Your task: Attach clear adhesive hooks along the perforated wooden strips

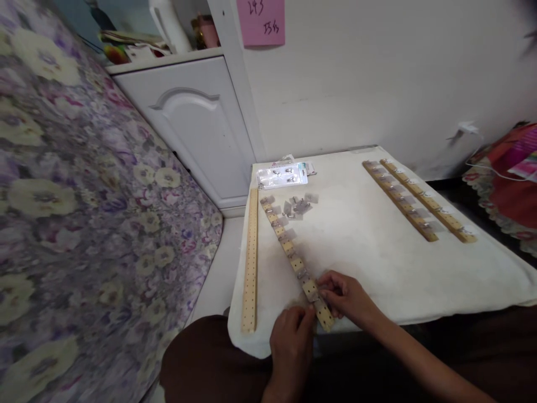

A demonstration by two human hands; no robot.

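A narrow wooden strip [297,263] with drilled holes lies slantwise on the cloth-covered table. Several clear square hook pads with small metal hooks sit across it, their edges sticking out on the right. At the strip's near end, my right hand [346,298] has thumb and fingers pinched together at the right side, over the edge of a clear hook pad [315,298]. My left hand [292,336] is curled, its fingertips against the left side of the strip near that same pad. The fingertips partly hide the contact. Loose hook pads [300,207] lie in a pile beyond.
A bare drilled strip [250,263] lies to the left. Two strips with hooks, a nearer one [400,200] and an outer one [432,204], lie on the right. Packaged hooks [282,176] rest at the back of the table [356,268]. A floral curtain [104,224] hangs left.
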